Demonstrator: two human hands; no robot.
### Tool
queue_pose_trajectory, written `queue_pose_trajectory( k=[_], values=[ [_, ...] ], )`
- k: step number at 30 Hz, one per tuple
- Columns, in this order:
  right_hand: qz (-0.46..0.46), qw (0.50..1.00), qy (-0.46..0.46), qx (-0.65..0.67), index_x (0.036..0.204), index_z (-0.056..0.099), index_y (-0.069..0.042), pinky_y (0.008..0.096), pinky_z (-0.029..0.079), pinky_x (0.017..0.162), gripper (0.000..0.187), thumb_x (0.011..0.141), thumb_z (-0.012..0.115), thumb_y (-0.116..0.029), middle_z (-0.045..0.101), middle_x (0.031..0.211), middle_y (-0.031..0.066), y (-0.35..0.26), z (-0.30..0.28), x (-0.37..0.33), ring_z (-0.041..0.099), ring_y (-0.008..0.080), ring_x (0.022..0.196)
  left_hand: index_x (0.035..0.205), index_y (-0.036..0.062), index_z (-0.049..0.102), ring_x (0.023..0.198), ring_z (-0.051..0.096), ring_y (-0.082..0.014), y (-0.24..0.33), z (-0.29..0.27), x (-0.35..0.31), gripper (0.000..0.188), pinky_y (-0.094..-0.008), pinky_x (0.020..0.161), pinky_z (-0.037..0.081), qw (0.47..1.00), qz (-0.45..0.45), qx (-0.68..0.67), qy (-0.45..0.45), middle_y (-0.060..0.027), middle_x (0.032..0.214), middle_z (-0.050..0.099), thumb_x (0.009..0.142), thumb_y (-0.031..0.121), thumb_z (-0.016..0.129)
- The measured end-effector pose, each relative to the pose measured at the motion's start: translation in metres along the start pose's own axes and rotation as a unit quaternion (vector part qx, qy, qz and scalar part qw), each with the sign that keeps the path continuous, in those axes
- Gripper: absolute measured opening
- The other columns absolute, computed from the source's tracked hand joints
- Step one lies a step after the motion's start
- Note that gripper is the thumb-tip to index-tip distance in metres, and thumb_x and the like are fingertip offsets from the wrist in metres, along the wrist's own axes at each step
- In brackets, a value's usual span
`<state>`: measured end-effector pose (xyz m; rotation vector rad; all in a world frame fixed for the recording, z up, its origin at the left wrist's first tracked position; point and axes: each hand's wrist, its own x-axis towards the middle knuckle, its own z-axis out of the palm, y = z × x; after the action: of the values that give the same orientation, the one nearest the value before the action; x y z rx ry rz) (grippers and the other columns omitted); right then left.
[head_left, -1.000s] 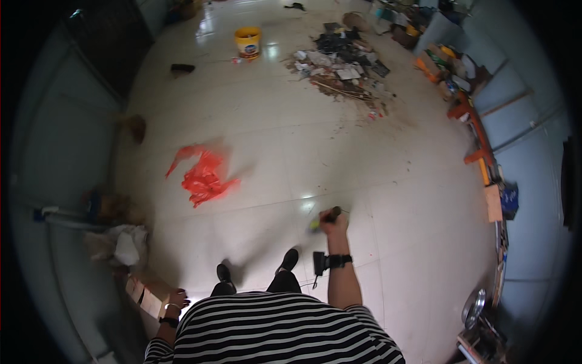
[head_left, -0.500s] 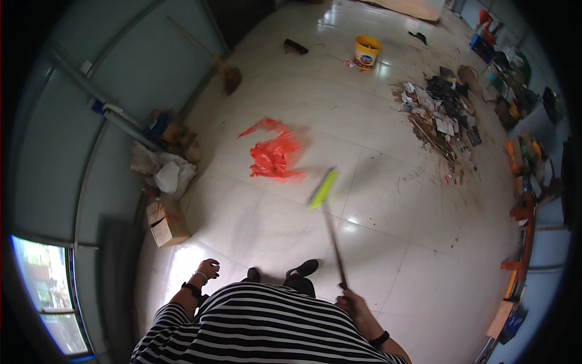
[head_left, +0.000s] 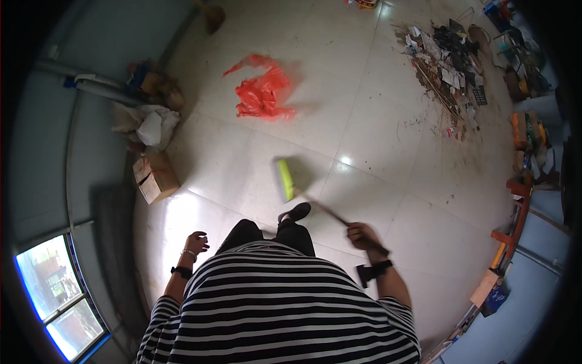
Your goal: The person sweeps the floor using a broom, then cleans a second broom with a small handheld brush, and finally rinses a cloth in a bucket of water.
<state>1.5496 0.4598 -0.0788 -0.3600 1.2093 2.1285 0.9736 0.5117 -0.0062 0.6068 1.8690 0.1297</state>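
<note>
My right hand (head_left: 362, 235) is closed round the dark handle of a broom (head_left: 286, 181). Its yellow-green head is close to the floor just ahead of my shoe, with blurred greyish bristles along the left side. Away to my left, my left hand (head_left: 196, 242) hangs free with its fingers loosely apart and nothing in it. Farther ahead, a crumpled red plastic bag (head_left: 262, 94) lies on the tiles, apart from the broom.
A heap of rubbish (head_left: 445, 76) spreads over the floor at the far right. Along the left wall are a cardboard box (head_left: 156, 177) and white sacks (head_left: 157, 127). A wooden rack (head_left: 512, 212) and assorted goods line the right wall. Another broom (head_left: 213, 19) leans at the far left.
The broom head has swung left and nearer to me, and its handle now slants. My right hand has risen. The view has shifted, so the bag and heap appear higher.
</note>
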Motion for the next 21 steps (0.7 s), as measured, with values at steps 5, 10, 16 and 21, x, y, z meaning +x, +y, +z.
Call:
queue_pose_trajectory(
  k=[5, 10, 16, 21],
  values=[
    [-0.291, 0.906, 0.226, -0.208, 0.071, 0.04, -0.011, 0.0217, 0.03, 0.036, 0.01, 0.081, 0.041, -0.013, 0.037, 0.054, -0.0022, -0.047, 0.089, -0.09, 0.037, 0.0082, 0.043, 0.101, 0.001, 0.05, 0.057, 0.059, -0.02, -0.001, 0.011, 0.039, 0.028, -0.0287, 0.047, 0.049, 1.0, -0.012, 0.01, 0.004, -0.011, 0.076, 0.056, 0.075, 0.009, 0.053],
    [-0.417, 0.813, 0.224, -0.339, 0.08, 0.037, -0.017, 0.0209, 0.03, 0.035, 0.009, 0.079, 0.044, -0.011, 0.037, 0.056, -0.0021, -0.037, 0.125, -0.033, 0.037, 0.0079, 0.042, 0.101, -0.0006, 0.051, 0.059, 0.059, -0.0175, 0.045, 0.03, 0.038, 0.029, -0.0269, 0.048, 0.049, 0.997, 0.064, 0.014, -0.037, -0.0103, 0.072, 0.057, 0.074, 0.009, 0.053],
    [-0.225, 0.944, -0.019, -0.24, 0.078, 0.044, -0.014, 0.0166, 0.026, 0.036, 0.004, 0.082, 0.045, -0.014, 0.034, 0.059, -0.0026, 0.041, 0.21, 0.011, 0.031, 0.0061, 0.047, 0.096, 0.0027, 0.053, 0.055, 0.059, -0.0211, 0.051, 0.014, 0.089, 0.024, -0.0301, 0.047, 0.049, 0.997, -0.028, -0.07, -0.035, -0.0104, 0.071, 0.057, 0.073, 0.01, 0.054],
    [-0.005, 0.985, -0.079, -0.15, 0.063, 0.035, -0.01, 0.0165, 0.023, 0.031, 0.023, 0.084, 0.043, -0.015, 0.032, 0.054, -0.0025, 0.049, 0.278, 0.14, 0.032, 0.0055, 0.043, 0.093, 0.0042, 0.055, 0.053, 0.058, -0.0211, 0.091, -0.008, 0.152, 0.02, -0.0323, 0.045, 0.049, 0.997, -0.066, -0.041, -0.002, -0.0093, 0.069, 0.056, 0.074, 0.012, 0.053]
  ],
)
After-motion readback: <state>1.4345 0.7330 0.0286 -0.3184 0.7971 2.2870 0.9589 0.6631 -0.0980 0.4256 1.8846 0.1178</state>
